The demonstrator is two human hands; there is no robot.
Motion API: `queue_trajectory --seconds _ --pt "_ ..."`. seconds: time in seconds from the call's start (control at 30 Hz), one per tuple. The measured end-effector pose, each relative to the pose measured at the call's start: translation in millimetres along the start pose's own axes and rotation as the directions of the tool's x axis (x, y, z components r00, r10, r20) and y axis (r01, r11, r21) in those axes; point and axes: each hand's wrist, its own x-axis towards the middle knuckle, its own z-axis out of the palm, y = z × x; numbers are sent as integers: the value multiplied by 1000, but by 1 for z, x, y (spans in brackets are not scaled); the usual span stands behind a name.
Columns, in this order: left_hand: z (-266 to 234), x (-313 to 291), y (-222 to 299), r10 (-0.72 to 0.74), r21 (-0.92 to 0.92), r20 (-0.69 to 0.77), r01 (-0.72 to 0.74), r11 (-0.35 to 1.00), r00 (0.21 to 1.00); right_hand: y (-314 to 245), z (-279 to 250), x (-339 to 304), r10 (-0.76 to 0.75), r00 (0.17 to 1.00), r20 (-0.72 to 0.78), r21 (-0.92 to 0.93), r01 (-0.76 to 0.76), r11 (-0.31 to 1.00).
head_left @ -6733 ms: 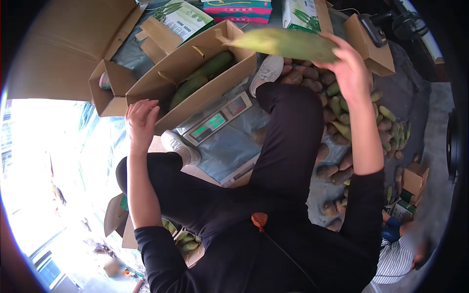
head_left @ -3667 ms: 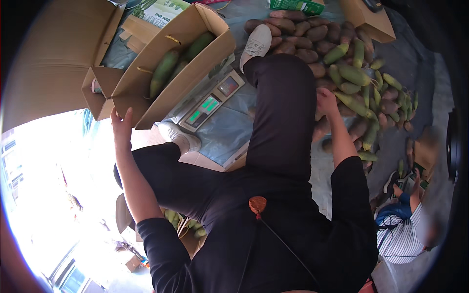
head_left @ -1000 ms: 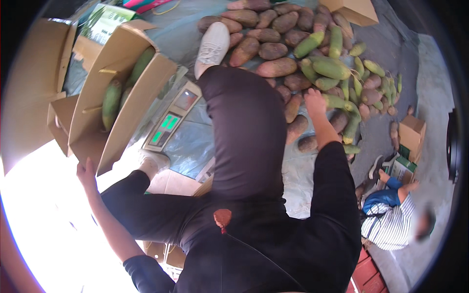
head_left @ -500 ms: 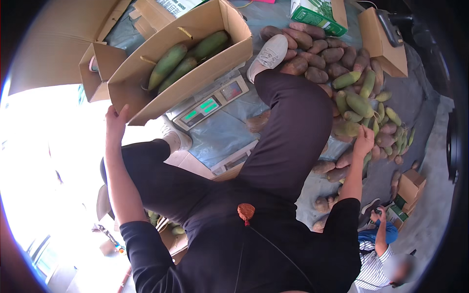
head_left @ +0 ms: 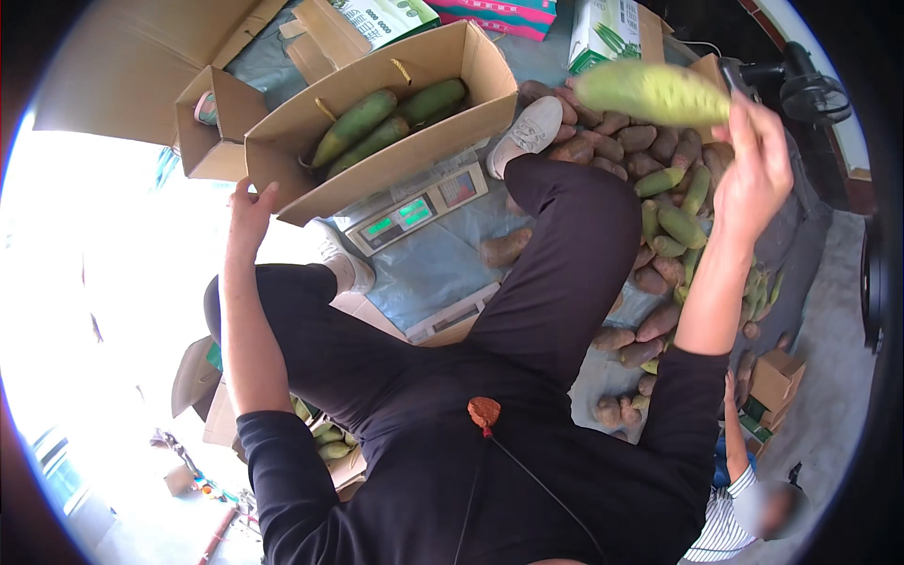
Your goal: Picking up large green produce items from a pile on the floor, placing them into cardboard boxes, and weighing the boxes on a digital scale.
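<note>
Holding green radish (head_left: 650,94) by its right end in right hand (head_left: 753,174), roughly sideways, free end aimed left at open box (head_left: 414,151). My left hand (head_left: 250,217)'s nearer box, touching near-left corner; can't tell if gripping tbh.

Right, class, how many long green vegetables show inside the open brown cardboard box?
3 show clearly: the back-left long green vegetable, the front-left vegetable beside it, and the right-hand vegetable. More may be hidden underneath.
</note>
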Motion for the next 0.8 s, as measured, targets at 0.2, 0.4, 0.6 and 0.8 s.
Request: queue_trajectory --seconds 0.2,0.4,0.6,0.8 --pt "-3 -9 13 87 -24 -62 -89 996 994 -5 98 39 112 985 133 249 -143 958" --pt "-3 1 -3 145 38 -161 -141 989 976 -34 176 -7 -225 842 490 109 197 974" --pt "-9 -8 7 118 37 -164 -114 993 979 -13 161 -18 -9 855 519 1 10 1000" --pt "-9 -7 8 116 7 -175 -117 993 978 43 128 -21 334 824 458 -106 -323 940"
